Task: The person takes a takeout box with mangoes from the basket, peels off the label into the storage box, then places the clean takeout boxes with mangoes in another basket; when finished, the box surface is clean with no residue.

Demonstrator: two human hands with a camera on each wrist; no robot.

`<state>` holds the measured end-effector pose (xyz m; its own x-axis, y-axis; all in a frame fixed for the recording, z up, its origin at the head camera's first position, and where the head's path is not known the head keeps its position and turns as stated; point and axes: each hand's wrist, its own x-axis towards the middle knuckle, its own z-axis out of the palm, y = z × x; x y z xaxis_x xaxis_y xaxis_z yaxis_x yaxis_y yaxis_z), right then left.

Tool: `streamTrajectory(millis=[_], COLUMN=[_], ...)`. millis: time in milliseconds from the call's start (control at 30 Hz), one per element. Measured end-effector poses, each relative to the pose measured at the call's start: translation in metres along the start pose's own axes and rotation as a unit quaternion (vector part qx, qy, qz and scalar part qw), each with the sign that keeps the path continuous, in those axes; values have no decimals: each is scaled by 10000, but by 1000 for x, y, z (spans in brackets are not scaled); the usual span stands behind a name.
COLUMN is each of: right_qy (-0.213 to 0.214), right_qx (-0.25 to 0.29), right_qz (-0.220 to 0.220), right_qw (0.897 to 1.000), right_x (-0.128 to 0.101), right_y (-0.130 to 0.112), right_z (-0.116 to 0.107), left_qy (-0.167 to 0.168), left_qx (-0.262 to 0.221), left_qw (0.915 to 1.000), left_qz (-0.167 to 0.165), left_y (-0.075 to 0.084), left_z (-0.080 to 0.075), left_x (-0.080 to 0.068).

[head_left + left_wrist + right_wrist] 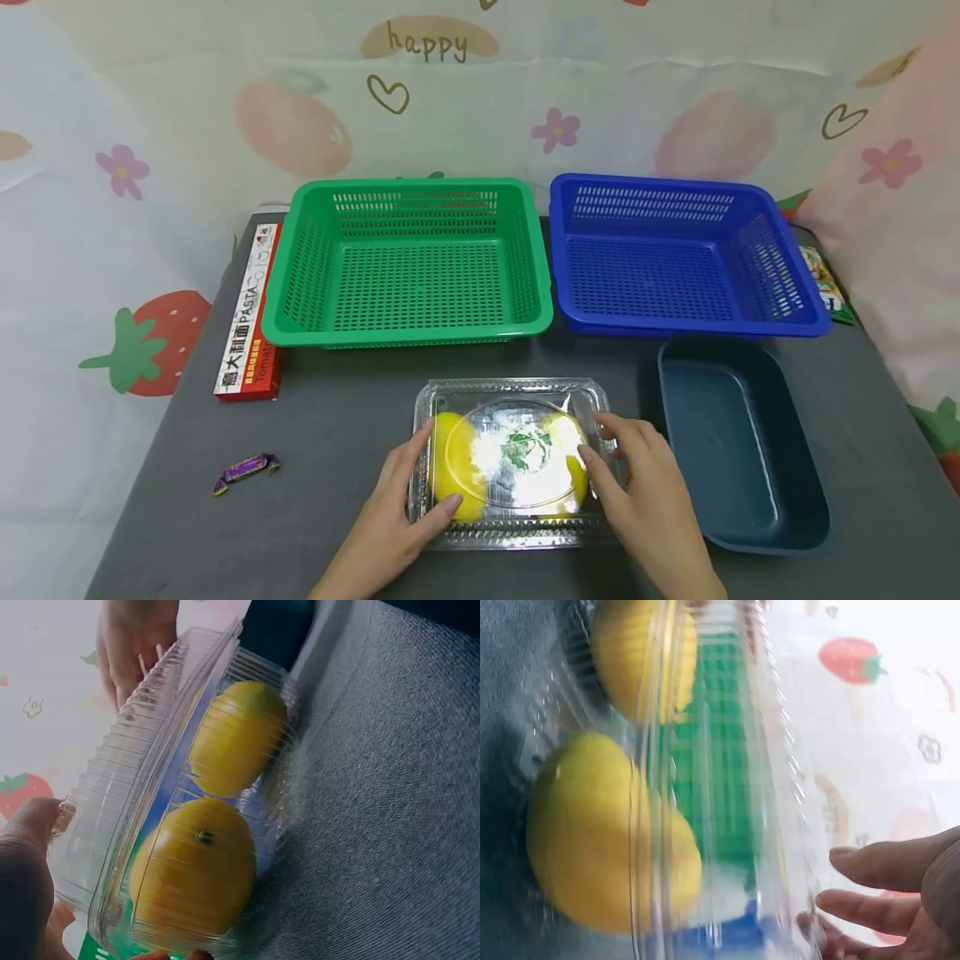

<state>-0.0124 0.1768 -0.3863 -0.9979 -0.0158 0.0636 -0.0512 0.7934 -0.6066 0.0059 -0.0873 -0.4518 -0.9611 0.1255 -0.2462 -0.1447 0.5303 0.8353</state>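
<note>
The largest thing before me is the grey table (165, 517). On it, the green basket (420, 335) stands at the back, its slotted floor bare to my eye. The blue basket (690, 325) is just right of it, and I see nothing in there either. The dark blue bin (720, 450) sits nearer me, below the blue basket, also without contents that I can make out.

The clear box (517, 533) lies in front of me between my hands, its lid on; whether the lid is latched I cannot tell. Through it I see at least two yellow fruits, one at the left (452, 467) and one at the right (576, 479). I judge my work on this box unfinished: both hands are at it and the fruit is under the lid.

My left hand (397, 504) holds the left end, thumb over the lid and fingers at the side. My right hand (652, 483) is loosely spread at the right edge and has hold of nothing.

Smaller things lie around: the pasta box (251, 325) beside the green basket, the green packet (825, 287) by the blue one, and, smallest, the purple candy (245, 469) at left.
</note>
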Motion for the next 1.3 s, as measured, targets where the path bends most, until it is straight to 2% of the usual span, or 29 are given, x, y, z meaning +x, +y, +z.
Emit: streamTrajectory(millis=[100,367,833,1300], right_qy=[58,-638,-432,-435], right_qx=[-53,-391,-364,-579], right_qz=[-231,-37,-191,-184], right_qw=[9997,9972,9982,9972], right_x=[4,14,15,15], right_y=[-7,-12,-10,-12], right_z=[9,25,30,31], left_qy=[11,12,-4,32], left_qx=[73,36,115,116], left_qw=[10000,10000,9999,9999], left_qz=[-10,-9,76,118], left_y=[0,0,-2,-3], left_z=[0,0,-1,1], left_x=[0,1,1,2])
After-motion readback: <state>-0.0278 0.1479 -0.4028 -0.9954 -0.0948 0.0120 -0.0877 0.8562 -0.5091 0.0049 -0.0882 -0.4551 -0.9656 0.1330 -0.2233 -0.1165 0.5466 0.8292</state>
